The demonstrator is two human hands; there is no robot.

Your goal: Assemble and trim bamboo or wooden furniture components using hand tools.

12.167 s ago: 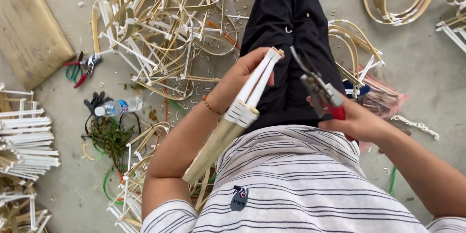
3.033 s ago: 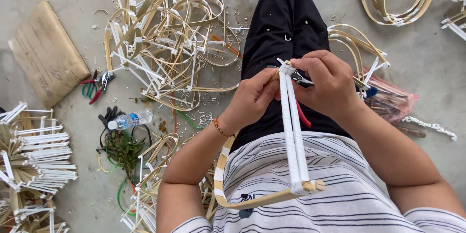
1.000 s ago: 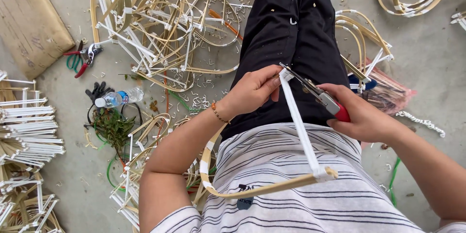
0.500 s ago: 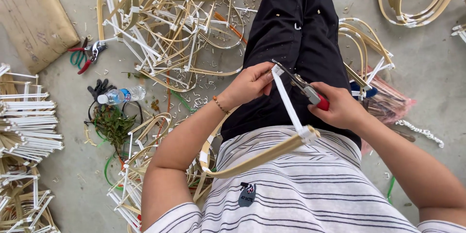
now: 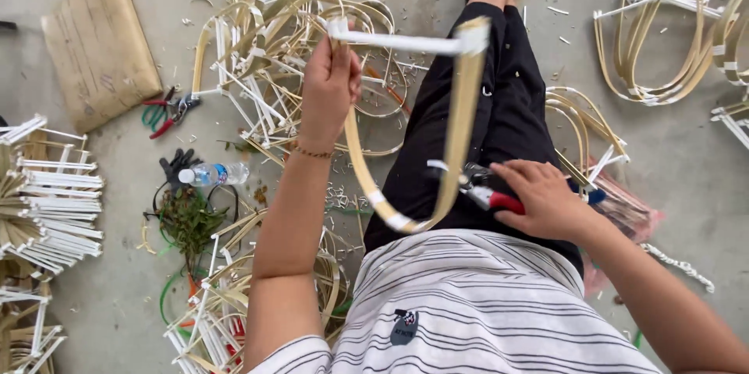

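Observation:
My left hand (image 5: pixel 331 84) is raised out in front and grips one corner of a bent bamboo frame (image 5: pixel 460 132), a curved tan strip closed by a white-wrapped straight bar. The frame hangs over my black-trousered legs (image 5: pixel 499 101). My right hand (image 5: pixel 546 201) rests on my right thigh and holds red-handled pliers (image 5: pixel 488 193), whose jaws point left toward the frame's lower curve.
A tangled heap of bamboo hoops (image 5: pixel 265 54) lies on the concrete floor ahead. Stacks of white-taped frames (image 5: pixel 47 202) sit at left, more hoops (image 5: pixel 671 46) at right. A brown cardboard bundle (image 5: pixel 101 46), spare pliers (image 5: pixel 168 111) and a water bottle (image 5: pixel 211 175) lie nearby.
My left hand has lifted the frame up and away from my lap, swinging it forward. My right hand with the pliers has dropped to my thigh, off the frame.

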